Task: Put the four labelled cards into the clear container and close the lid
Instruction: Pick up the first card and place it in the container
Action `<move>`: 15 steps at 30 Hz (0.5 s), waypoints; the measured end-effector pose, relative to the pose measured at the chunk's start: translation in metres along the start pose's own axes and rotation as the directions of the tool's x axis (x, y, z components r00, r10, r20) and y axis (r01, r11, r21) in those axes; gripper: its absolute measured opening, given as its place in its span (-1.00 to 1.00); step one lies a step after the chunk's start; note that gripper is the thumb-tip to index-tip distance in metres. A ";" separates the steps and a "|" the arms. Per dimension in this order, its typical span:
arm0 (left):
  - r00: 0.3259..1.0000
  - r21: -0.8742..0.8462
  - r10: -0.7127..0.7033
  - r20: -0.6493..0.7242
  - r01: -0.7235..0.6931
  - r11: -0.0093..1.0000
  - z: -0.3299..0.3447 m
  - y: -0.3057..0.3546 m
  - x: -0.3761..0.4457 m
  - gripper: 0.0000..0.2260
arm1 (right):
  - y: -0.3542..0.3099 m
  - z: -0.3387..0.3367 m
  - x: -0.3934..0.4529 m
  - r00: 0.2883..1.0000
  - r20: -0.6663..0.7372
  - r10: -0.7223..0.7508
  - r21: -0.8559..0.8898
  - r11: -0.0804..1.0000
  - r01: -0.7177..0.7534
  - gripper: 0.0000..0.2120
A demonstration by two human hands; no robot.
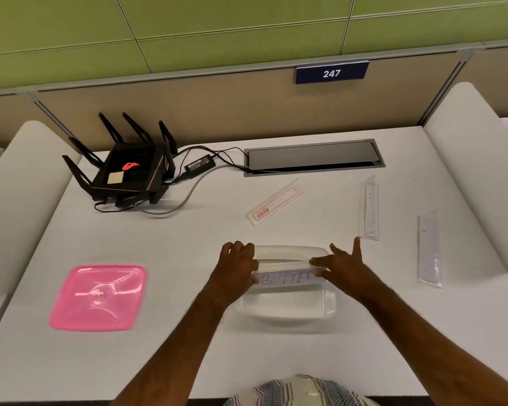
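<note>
The BUTTER card (286, 279) was held across the top of the clear container (288, 309), long axis running left-right, each short end taken by one hand. It sat over the far half of the container, w/ a second strip-like edge just beyond it, inside the far rim; whether that was another card or the container's own wall could not be told.

Left hand (237, 263) was at the card's left end, fingers curled over the container's far-left corner; grip looked narrow and closed on the card end, though the pinch itself was hidden under the hand. Right hand (342, 266) was at the right end, thumb and lower fingers on the card, remaining fingers splayed up and away.

Judged: card approx. as long as the container is wide, so it likely needs tilting or a slight bend to drop in. Both hands were equally near; neither had to reach.

Relative to the container: three more cards lay apart on the surface (276, 361) — a red-printed card (274, 202) beyond it, a plain card (370, 209) beyond-right, another plain card (429, 249) well to the right. The pink lid (99, 297) lay well to the left, not yet fitted. A black router (129, 171) w/ cables stood far beyond-left.
</note>
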State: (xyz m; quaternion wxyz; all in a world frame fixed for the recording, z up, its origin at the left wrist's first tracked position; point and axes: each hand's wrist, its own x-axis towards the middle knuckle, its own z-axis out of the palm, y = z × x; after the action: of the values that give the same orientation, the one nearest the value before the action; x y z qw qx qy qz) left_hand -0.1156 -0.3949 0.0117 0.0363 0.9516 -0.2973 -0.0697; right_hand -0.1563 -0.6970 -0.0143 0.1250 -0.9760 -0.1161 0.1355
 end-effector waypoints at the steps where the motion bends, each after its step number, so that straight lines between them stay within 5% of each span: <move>1: 1.000 0.029 0.001 0.018 -0.002 1.000 0.001 0.002 0.001 -0.77 | -0.001 -0.002 0.002 0.999 0.047 0.012 -0.051 0.999 -0.010 -0.63; 15: 0.982 0.256 0.002 0.187 -0.051 0.965 0.005 0.011 0.007 -0.92 | -0.022 0.010 0.022 0.979 0.109 0.170 -0.206 0.968 -0.145 -0.80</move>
State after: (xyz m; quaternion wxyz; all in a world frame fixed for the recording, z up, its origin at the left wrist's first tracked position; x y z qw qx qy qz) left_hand -0.1169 -0.4083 0.0067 -0.1155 0.9334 -0.3188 -0.1178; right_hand -0.1432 -0.6686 -0.0227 0.0091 -0.9791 -0.0588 0.1942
